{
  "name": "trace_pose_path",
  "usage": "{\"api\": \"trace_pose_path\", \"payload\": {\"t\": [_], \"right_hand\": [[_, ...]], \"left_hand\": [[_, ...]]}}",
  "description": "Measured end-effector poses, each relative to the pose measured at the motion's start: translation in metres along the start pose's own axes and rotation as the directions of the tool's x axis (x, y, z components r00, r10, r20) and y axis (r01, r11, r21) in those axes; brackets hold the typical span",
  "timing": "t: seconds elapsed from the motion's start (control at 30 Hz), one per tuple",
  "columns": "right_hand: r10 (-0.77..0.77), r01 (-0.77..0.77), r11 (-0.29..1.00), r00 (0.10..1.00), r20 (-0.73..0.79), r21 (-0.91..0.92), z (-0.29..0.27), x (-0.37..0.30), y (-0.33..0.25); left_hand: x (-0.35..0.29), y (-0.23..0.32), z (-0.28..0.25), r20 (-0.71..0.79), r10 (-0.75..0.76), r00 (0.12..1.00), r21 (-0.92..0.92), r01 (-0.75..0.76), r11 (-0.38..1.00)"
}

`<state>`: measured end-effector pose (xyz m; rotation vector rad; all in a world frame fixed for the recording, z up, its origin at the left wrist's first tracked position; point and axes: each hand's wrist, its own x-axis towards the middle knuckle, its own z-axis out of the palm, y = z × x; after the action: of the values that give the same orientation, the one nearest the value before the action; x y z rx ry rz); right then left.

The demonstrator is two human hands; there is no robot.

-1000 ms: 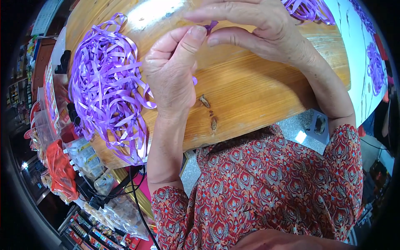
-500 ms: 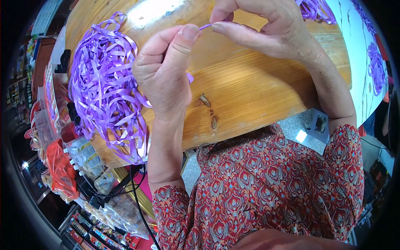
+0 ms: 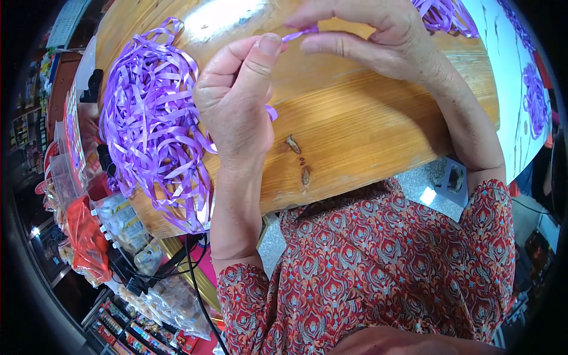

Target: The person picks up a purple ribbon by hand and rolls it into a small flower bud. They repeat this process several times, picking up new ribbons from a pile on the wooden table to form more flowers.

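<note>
Between thumb and finger, my left hand [image 3: 239,94] pinches a purple ribbon [image 3: 299,34] whose short end sticks out toward the right. My right hand [image 3: 373,41] is just right of that end, its thumb and forefinger spread apart and the fingertips slightly blurred. The ribbon's end lies in the gap between them, apart from the thumb; whether it touches the forefinger I cannot tell. A bit of ribbon also shows behind my left wrist. Left of my left hand lies a big tangled heap of purple ribbon [image 3: 151,118].
Both hands are above a wooden table [image 3: 355,130]. More purple ribbon [image 3: 447,16] lies at its far right, and another bunch [image 3: 534,100] rests on a white marbled surface [image 3: 512,77]. Left of the table are a red plastic bag [image 3: 86,236], clear packets [image 3: 121,222] and a black cable [image 3: 195,284].
The thumb and forefinger of my right hand have parted, letting go of the ribbon's end they pinched. My left hand keeps its pinch almost in the same place.
</note>
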<state>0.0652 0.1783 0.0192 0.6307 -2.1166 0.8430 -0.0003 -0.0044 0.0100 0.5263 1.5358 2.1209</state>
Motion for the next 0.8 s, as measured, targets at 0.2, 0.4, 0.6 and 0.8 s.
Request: {"api": "trace_pose_path", "payload": {"t": [0.2,0.4,0.6,0.8], "right_hand": [[0.301,-0.300,0.953,0.954,-0.004,0.044,-0.008,0.012,-0.023],[0.689,-0.522,0.694,0.682,-0.246,0.496,-0.043,0.013,-0.005],[0.690,-0.341,0.657,0.631,-0.354,0.672,-0.061,0.000,0.021],[0.332,-0.408,0.887,0.890,-0.313,-0.218,-0.036,0.011,-0.009]], "left_hand": [[0.003,0.003,-0.017,0.046,-0.036,0.998,0.129,0.030,0.991],[0.005,0.022,-0.029,0.072,-0.041,0.997,0.237,0.023,0.971],[-0.012,0.027,-0.063,0.044,-0.017,0.999,0.310,0.003,0.951],[-0.027,0.028,-0.047,0.043,0.040,0.998,0.173,-0.047,0.984]]}}
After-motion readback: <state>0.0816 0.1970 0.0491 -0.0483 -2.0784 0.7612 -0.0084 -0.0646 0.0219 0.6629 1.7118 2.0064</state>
